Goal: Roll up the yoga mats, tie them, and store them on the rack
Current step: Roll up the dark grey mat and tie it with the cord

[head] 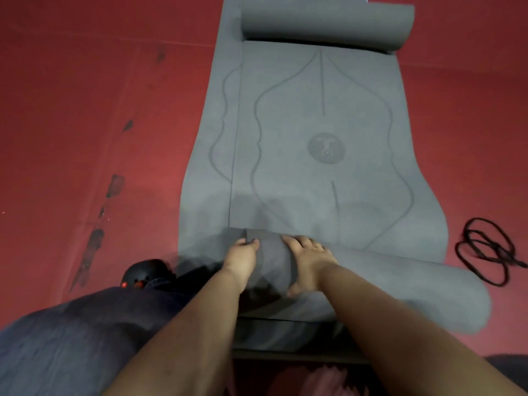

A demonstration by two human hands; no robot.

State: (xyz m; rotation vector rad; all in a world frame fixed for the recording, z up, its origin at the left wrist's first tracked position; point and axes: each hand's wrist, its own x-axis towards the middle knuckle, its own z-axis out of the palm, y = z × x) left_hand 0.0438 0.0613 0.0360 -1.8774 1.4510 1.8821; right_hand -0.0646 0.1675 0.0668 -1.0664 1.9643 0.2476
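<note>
A grey yoga mat point(320, 144) with embossed curved lines and a round logo lies lengthwise on the red floor. Its near end is wound into a thick roll point(400, 284) that runs across the bottom of the flat part. My left hand point(243, 260) grips the roll's left end with curled fingers. My right hand point(310, 261) lies over the top of the roll just to the right, fingers spread forward and thumb on the near side. A second roll point(325, 24) sits at the mat's far end. A second grey layer point(220, 115) shows along the left, under the patterned mat.
A coiled black cord point(485, 250) lies on the red floor point(85, 124) right of the mat. A black rounded object with red lights point(148, 274) sits by my left forearm, next to dark blue cloth point(71, 344). Dark scuffs mark the floor at left.
</note>
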